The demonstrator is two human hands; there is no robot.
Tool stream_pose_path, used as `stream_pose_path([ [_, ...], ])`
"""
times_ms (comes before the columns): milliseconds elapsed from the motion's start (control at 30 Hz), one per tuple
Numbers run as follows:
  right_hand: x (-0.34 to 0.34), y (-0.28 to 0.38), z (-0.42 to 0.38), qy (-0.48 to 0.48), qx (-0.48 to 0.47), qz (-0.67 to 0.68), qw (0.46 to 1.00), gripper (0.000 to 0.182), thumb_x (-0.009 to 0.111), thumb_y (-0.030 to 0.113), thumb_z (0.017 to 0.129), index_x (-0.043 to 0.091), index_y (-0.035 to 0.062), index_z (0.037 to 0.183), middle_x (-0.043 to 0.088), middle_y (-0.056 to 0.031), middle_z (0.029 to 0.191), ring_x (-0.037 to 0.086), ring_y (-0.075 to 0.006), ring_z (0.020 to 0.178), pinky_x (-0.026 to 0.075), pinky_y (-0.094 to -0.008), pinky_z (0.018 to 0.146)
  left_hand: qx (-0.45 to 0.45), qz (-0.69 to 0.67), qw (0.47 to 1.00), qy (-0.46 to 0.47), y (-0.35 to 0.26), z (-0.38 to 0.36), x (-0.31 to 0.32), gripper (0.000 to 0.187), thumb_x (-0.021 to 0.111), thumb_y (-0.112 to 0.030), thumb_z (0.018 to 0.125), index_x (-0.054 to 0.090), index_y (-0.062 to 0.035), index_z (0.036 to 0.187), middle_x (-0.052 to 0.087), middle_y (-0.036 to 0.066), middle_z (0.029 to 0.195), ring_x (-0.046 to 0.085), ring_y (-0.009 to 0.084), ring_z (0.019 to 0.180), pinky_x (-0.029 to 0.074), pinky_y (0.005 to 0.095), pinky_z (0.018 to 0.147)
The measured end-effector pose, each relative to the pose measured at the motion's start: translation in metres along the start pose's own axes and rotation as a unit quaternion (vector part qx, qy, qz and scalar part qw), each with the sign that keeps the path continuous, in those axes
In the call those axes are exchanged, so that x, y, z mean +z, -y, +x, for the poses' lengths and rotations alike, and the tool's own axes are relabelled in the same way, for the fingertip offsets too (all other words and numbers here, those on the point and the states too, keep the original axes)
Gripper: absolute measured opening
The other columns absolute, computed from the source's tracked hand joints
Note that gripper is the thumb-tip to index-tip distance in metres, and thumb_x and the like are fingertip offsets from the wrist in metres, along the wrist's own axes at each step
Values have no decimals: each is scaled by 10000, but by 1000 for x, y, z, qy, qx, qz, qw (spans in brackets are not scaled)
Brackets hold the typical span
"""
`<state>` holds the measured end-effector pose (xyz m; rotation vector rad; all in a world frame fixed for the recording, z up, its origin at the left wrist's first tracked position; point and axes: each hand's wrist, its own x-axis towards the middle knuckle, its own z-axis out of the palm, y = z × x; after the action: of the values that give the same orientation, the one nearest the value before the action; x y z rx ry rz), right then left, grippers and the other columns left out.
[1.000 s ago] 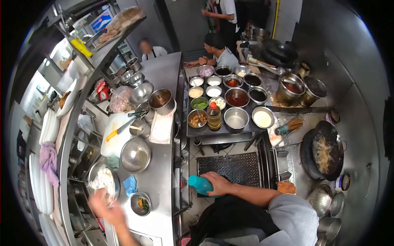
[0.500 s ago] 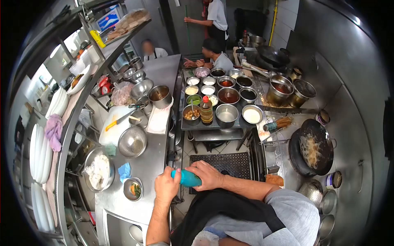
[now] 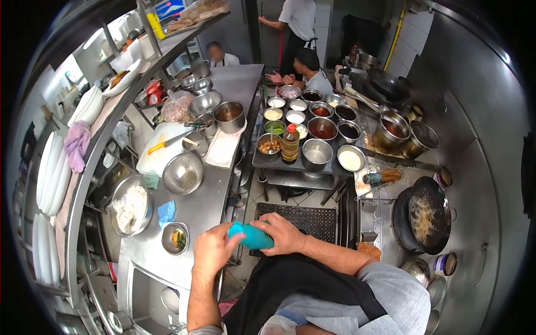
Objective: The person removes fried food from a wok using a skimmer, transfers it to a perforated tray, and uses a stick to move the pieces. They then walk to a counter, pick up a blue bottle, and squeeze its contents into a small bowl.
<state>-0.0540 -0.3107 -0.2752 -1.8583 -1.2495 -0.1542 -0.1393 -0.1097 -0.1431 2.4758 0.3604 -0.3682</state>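
My right hand (image 3: 283,231) wraps round a teal bottle (image 3: 255,237), which lies tilted nearly sideways in front of my apron. At the bottle's left end is my left hand (image 3: 215,248), its thumb against the teal surface and its other fingers curled and partly hidden. Below and to the left, a small metal bowl (image 3: 167,239) with chopped green and orange bits stands on the steel counter (image 3: 151,261). A crumpled blue cloth (image 3: 166,212) lies just behind that bowl.
A wok (image 3: 446,223) with frothy oil sits on the stove at right. Ahead, a table holds several sauce bowls and an oil bottle (image 3: 290,144). A knife (image 3: 167,144) rests on a white cutting board (image 3: 162,162). One co-worker (image 3: 298,28) stands at the back; two others are lower down.
My left hand has shifted left and slightly down along the bottle's end, so more teal shows. The view has turned a little. The right hand keeps its grip.
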Motion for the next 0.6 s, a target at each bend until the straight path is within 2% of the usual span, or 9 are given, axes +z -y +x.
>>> stream_pose_path([
  [67,1,0,0,0,1,5,1000,805,804,222,587,520,62,1323,536,-159,1086,541,-349,1002,475,-410,891,-42,21,999,22,11,2,-3,595,804,-186,738,581,-75,1278,574,201,1276,554,369,1176,470,421,941],
  [133,0,2,2,-2,4,8,1000,805,805,226,585,523,65,1321,535,-161,1090,540,-348,1004,474,-410,892,225,23,958,-177,15,-5,0,621,817,-198,723,577,-79,1283,584,193,1255,558,368,1170,476,417,930],
  [200,-4,4,5,-9,-5,19,1000,799,806,228,591,525,72,1321,536,-162,1107,541,-347,1005,473,-415,893,285,23,943,-173,11,-6,-2,621,813,-180,725,569,-80,1287,598,176,1227,565,364,1152,479,416,926],
  [267,-9,8,9,-8,-11,15,1000,792,807,229,595,526,74,1319,536,-163,1114,543,-347,1004,473,-415,894,345,25,935,-75,13,-1,-2,604,815,-164,717,578,-80,1266,600,171,1209,570,365,1124,478,424,925],
  [300,-12,10,11,-9,-16,11,1000,785,808,230,600,527,77,1316,537,-164,1120,545,-346,1004,473,-416,896,345,25,935,-78,14,-3,-4,604,815,-164,717,578,-80,1266,600,171,1209,570,365,1124,478,424,925],
  [367,-16,11,11,-15,-21,4,1000,797,812,229,602,515,78,1326,539,-164,1122,547,-349,1009,474,-419,891,162,6,986,-35,-4,-15,-20,547,785,-141,732,583,-73,1236,590,181,1189,578,338,1085,478,398,916],
  [400,-19,11,11,-21,-24,-4,999,809,816,227,604,502,80,1335,542,-163,1123,549,-351,1014,476,-423,886,163,7,986,-37,0,-16,-20,547,785,-141,732,583,-73,1236,590,181,1189,578,338,1085,478,398,916],
  [467,-28,13,12,-48,-34,-7,998,842,825,225,592,483,91,1350,544,-163,1123,554,-355,1008,484,-429,866,172,-50,941,-287,20,-22,-23,462,770,-162,743,607,-64,1164,656,144,1039,652,300,893,516,401,825],
  [600,-68,32,20,-98,-83,-18,992,932,853,217,547,437,127,1377,548,-162,1137,570,-363,984,507,-448,798,214,-20,735,-643,88,-38,-95,475,720,-133,806,579,8,1237,610,129,1161,581,240,1070,430,355,986],
])
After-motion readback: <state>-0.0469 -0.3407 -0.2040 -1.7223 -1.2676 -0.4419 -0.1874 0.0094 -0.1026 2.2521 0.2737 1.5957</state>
